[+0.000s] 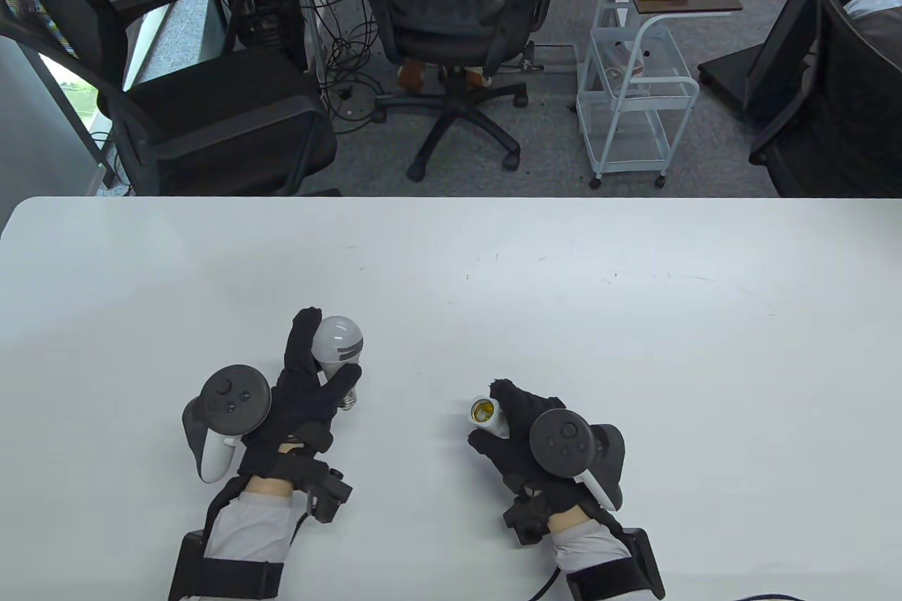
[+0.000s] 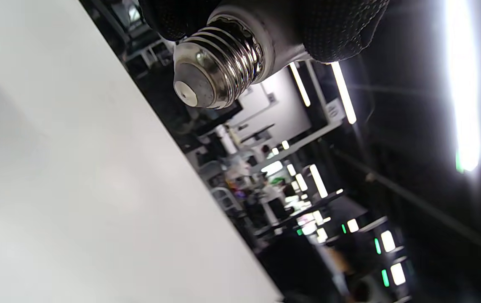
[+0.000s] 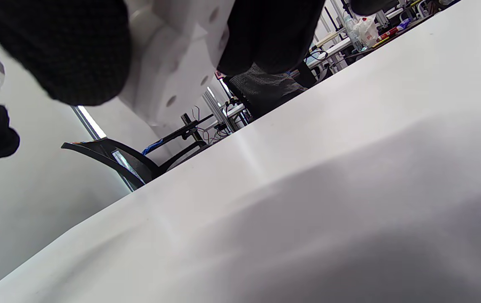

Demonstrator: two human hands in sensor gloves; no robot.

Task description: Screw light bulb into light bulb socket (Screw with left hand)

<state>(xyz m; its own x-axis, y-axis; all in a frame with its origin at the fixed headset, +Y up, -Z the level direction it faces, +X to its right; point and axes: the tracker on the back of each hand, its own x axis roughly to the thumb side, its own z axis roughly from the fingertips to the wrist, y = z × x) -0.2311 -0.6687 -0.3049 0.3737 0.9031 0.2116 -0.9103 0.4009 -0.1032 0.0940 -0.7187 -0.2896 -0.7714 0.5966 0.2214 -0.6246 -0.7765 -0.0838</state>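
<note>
While both parts are held clear of each other, the white desk (image 1: pixel 564 291) carries nothing between the hands, leaving room to bring them together. The left hand (image 1: pixel 299 404) has its grip closed around the neck of the bulb (image 1: pixel 338 342), dome pointing away and the threaded metal base (image 2: pixel 217 73) left bare below the fingers (image 2: pixel 341 29), evidently so the thread can enter unobstructed. The right hand (image 1: pixel 521 435) grips the white socket (image 1: pixel 487 416) by its body, brass-lined mouth turned toward the bulb, presumably to receive it. Bulb and socket sit near each other, not touching; threading has not begun.
</note>
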